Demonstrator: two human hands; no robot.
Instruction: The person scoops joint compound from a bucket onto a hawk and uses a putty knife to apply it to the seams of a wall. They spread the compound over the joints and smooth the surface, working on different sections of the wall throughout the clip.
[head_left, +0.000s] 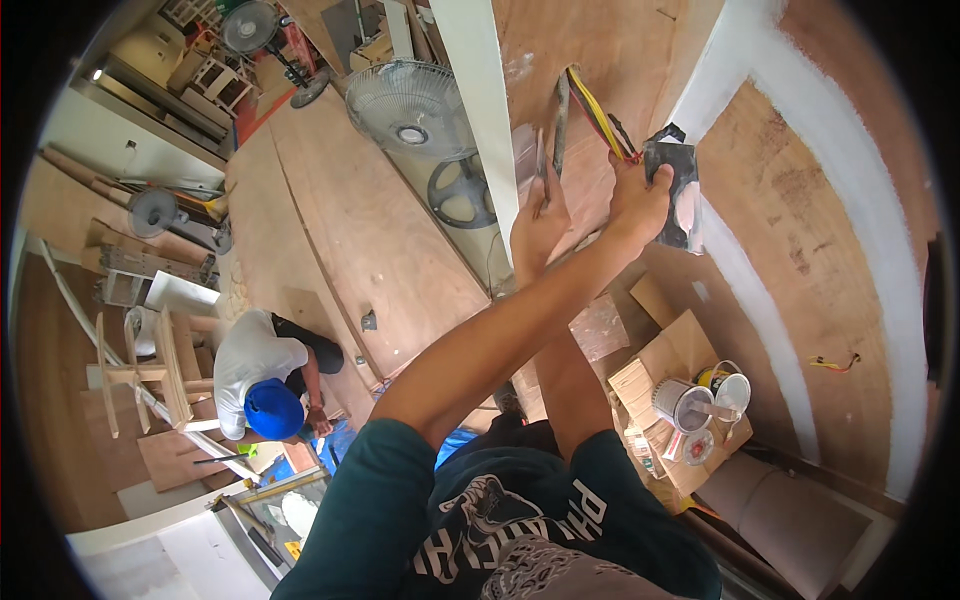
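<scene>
My arms cross, the left forearm over the right. My left hand point(642, 205) grips a dark rectangular putty board point(680, 165) smeared with pale pink filler, its thumb on the face. A bundle of yellow, red and black wires point(598, 115) hangs from a hole in the plywood panel point(640, 50) and ends at that hand's fingertips; whether they touch is unclear. Left of it, my right hand point(540, 225) is closed around a thin putty knife point(541, 160), seen nearly edge-on against the panel, beside a pale smear. A grey cable point(561, 125) hangs between the hands.
A pedestal fan point(410, 110) stands left of the white panel edge. At lower left a person in a blue cap point(275, 408) crouches by plywood sheets point(340, 190). Cardboard point(690, 345) with putty buckets point(683, 405) lies at lower right. Wires point(835, 362) poke from the right wall.
</scene>
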